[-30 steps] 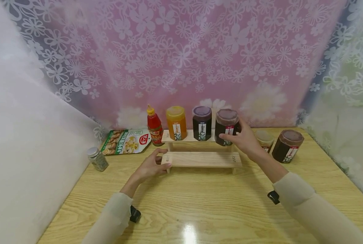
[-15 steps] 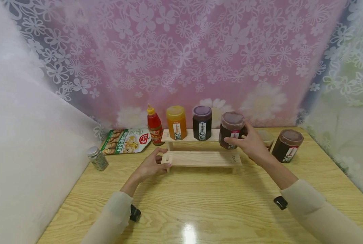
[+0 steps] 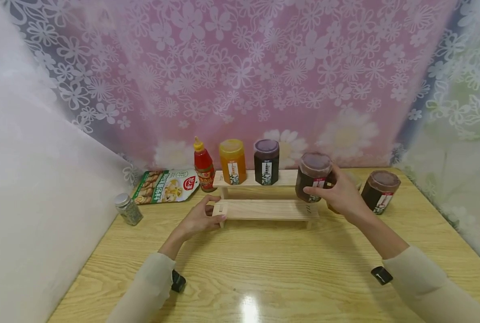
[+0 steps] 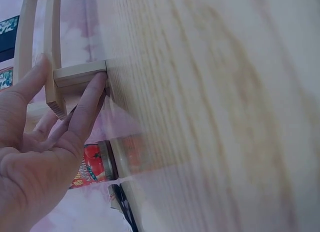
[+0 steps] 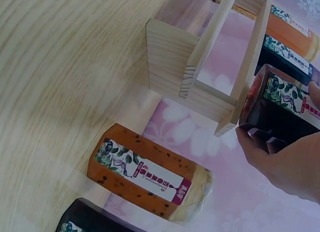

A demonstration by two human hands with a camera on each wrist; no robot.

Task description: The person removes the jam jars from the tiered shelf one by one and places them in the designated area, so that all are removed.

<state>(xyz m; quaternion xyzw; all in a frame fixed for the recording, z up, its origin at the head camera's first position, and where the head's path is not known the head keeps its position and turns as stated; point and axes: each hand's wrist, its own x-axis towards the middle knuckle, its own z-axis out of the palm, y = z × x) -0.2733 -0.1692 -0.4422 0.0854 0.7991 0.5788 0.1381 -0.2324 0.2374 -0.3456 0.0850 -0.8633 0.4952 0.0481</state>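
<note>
At the right end of the two-tier pale wooden rack point(image 3: 264, 210), the right hand point(image 3: 343, 196) grips a dark, pink-lidded hexagonal jar point(image 3: 313, 176). The left hand point(image 3: 197, 219) pinches the rack's left end between thumb and fingers. Atop the rack's left part stands a yellow-lidded orange hexagonal jar point(image 3: 232, 161).

A person's plain cream left sleeve point(image 3: 144, 285) and right sleeve point(image 3: 429, 287), loose and softly creased, stop short of the bare left hand point(image 3: 201, 218) and right hand point(image 3: 342, 194); a small black block point(image 3: 178, 281) shows beside one, a second black block point(image 3: 382, 275), pale-streaked, beside the other.
</note>
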